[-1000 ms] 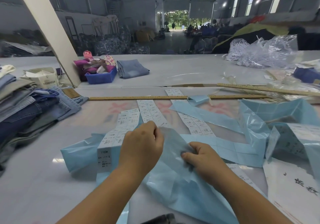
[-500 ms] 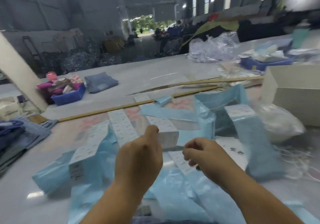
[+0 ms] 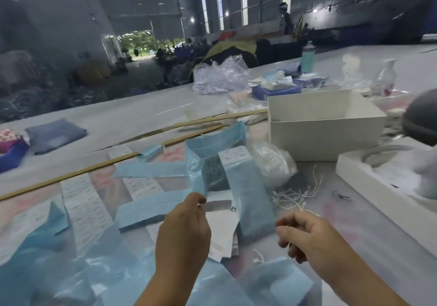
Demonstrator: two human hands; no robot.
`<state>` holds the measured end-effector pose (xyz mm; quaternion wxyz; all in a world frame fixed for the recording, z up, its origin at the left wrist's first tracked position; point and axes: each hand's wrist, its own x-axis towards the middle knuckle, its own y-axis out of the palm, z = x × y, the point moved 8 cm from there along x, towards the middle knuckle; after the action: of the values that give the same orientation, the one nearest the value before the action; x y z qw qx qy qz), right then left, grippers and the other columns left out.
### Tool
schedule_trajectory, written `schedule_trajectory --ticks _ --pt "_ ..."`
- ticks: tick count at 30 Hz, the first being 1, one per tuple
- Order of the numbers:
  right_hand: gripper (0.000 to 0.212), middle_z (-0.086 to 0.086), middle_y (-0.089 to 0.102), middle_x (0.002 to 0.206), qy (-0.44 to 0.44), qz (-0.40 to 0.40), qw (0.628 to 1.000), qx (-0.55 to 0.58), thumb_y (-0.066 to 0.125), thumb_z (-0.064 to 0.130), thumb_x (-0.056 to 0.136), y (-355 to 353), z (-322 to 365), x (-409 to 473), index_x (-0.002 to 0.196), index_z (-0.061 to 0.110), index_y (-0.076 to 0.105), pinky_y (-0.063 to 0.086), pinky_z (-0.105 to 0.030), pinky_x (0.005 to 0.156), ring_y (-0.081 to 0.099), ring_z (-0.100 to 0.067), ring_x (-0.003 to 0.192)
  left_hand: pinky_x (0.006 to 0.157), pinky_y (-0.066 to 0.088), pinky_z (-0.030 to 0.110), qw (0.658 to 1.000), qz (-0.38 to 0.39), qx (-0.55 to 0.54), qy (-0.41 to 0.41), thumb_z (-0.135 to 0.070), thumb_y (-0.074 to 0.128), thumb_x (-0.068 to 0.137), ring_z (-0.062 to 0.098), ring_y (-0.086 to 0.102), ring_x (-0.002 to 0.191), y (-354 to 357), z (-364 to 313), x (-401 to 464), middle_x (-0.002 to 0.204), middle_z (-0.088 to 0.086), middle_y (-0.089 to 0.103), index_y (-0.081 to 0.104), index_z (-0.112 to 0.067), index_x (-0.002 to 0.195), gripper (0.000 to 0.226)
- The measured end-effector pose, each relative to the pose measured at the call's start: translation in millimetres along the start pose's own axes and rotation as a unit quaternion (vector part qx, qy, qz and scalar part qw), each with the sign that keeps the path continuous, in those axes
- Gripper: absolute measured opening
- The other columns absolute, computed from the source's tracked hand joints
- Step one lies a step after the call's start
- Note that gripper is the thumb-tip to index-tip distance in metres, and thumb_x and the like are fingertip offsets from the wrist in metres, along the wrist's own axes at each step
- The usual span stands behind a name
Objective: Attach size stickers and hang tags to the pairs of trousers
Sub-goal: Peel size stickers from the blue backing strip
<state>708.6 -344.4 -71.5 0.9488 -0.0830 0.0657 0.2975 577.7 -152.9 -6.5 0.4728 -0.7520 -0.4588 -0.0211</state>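
Both hands hover above the counter (image 3: 146,116) among the sticker strips. The left hand (image 3: 183,230) has thumb and forefinger pressed together at the tip, probably pinching a peeled size sticker, though blur keeps me from seeing one for certain. The right hand (image 3: 305,234) has its fingers (image 3: 287,225) loosely curled; whether they hold anything I cannot tell. My reading is that the sticker step is in hand: a label is lifted and wants a garment.

Just beyond the left fingertips a blue backing strip (image 3: 246,187) stands curled up, and white label sheets (image 3: 82,201) lie flat to their left. The loose hang-tag strings (image 3: 298,193) lie beyond the right fingers. The only trousers I can make out are a folded pair (image 3: 55,134) far beyond the left hand, well apart from both.

The next move calls for bringing a pair within reach and pressing the sticker down flat. Print on the labels is unreadable, and the blue sheets below the wrists are smeared.
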Motion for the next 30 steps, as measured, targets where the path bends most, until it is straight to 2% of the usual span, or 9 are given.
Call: schedule_trajectory --ticks 4,6,7,11,13,16,21,25,30 --pt "0.005 -0.004 0.065 0.059 0.000 0.021 1.000 0.010 0.065 0.002 0.086 16 -9 8 0.087 0.006 0.068 0.040 -0.021 0.047 0.052 -0.012 0.048 0.070 0.041 0.008 0.998 -0.003 -0.031 -0.057 -0.009 0.049 0.097 0.010 0.058 0.079 2 25 -3 0.101 -0.005 0.070 0.070 -0.016 0.110 0.025" --pt "0.005 -0.004 0.066 0.060 0.001 0.036 0.999 0.012 0.065 0.003 0.086 27 -13 11 0.088 0.007 0.068 0.041 -0.020 0.047 0.052 -0.012 0.049 0.079 0.050 0.024 0.994 0.019 -0.067 -0.082 -0.011 0.049 0.098 0.016 0.064 0.084 7 32 -7 0.102 -0.011 0.065 0.067 -0.016 0.119 0.029" --pt "0.006 -0.004 0.066 0.061 0.001 0.042 0.999 0.012 0.065 0.004 0.086 31 -15 12 0.088 0.008 0.068 0.041 -0.020 0.047 0.052 -0.012 0.050 0.081 0.050 0.027 0.993 0.029 -0.075 -0.082 -0.010 0.049 0.097 0.016 0.065 0.087 9 33 -10 0.102 -0.014 0.063 0.066 -0.018 0.122 0.031" --pt "0.007 -0.006 0.066 0.061 0.003 0.049 0.998 0.026 0.065 0.002 0.086 40 -23 11 0.087 0.008 0.069 0.041 -0.019 0.047 0.053 -0.013 0.050 0.081 0.042 0.017 0.996 0.060 -0.053 -0.036 -0.006 0.051 0.094 0.011 0.060 0.094 18 29 -20 0.115 -0.018 0.060 0.061 -0.023 0.130 0.042" --pt "0.008 -0.007 0.067 0.061 -0.001 0.044 0.999 0.031 0.065 0.002 0.086 40 -24 12 0.087 0.009 0.069 0.042 -0.019 0.047 0.053 -0.012 0.049 0.083 0.039 0.014 0.996 0.081 -0.037 -0.027 -0.010 0.051 0.093 0.009 0.058 0.098 25 28 -26 0.119 -0.023 0.055 0.056 -0.027 0.135 0.045" --pt "0.009 -0.007 0.067 0.061 -0.011 0.043 0.999 0.028 0.065 -0.001 0.086 41 -24 10 0.085 0.008 0.069 0.042 -0.017 0.047 0.055 -0.009 0.048 0.078 0.031 0.008 0.992 0.122 -0.023 -0.034 -0.018 0.049 0.095 0.008 0.054 0.100 39 30 -37 0.125 -0.026 0.047 0.044 -0.033 0.143 0.050" --pt "0.012 -0.009 0.068 0.062 -0.016 0.052 0.998 0.008 0.066 -0.002 0.085 46 -27 8 0.084 0.010 0.069 0.043 -0.015 0.047 0.055 -0.006 0.048 0.083 0.030 0.009 0.988 0.153 -0.015 -0.020 -0.025 0.048 0.096 -0.003 0.042 0.114 52 28 -48 0.140 -0.029 0.034 0.026 -0.040 0.149 0.059" --pt "0.012 -0.010 0.068 0.063 -0.019 0.054 0.998 0.002 0.067 -0.001 0.085 48 -28 7 0.083 0.011 0.070 0.043 -0.015 0.047 0.056 -0.006 0.049 0.093 0.039 0.017 0.986 0.166 -0.015 -0.017 -0.029 0.047 0.095 0.000 0.043 0.121 58 29 -52 0.147 -0.028 0.027 0.016 -0.040 0.153 0.066" --pt "0.009 -0.009 0.068 0.064 -0.020 0.057 0.998 -0.011 0.068 0.002 0.085 49 -30 6 0.085 0.011 0.070 0.043 -0.015 0.048 0.055 -0.006 0.050 0.101 0.036 0.022 0.978 0.205 0.018 -0.016 -0.033 0.044 0.095 0.003 0.037 0.130 71 34 -58 0.153 -0.025 0.018 0.011 -0.037 0.154 0.067"
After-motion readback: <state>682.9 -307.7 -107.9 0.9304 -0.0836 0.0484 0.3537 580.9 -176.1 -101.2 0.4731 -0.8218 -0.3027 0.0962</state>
